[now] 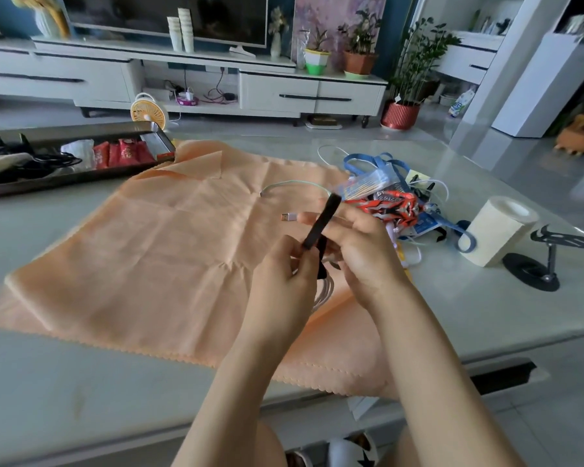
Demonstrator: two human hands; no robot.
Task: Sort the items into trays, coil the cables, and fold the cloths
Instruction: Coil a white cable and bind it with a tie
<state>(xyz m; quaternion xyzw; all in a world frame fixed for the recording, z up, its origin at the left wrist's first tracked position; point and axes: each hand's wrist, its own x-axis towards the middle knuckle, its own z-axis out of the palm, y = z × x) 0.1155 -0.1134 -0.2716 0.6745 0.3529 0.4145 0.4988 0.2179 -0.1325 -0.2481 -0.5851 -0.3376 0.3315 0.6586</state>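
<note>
Above the cloth [169, 251], a black strap [321, 220] is pinched by the left hand [284, 279]; a white cable [325, 289], mostly hidden, seems clamped in the curled right hand [364, 251], its plug [289, 217] protruding.

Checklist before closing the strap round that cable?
1. Left hand pinches the black strap: ok.
2. Right hand holds the white cable: ok, its loops hang gathered under the hands.
3. USB plug tucked in: not ok, it sticks out past the right hand.
4. Strap wrapped round the coil: cannot tell, the hands hide it.
5. Room in the tray: cannot tell; it holds black cables and red packets.
6. Orange cloth folded: not ok, it lies spread out.
</note>
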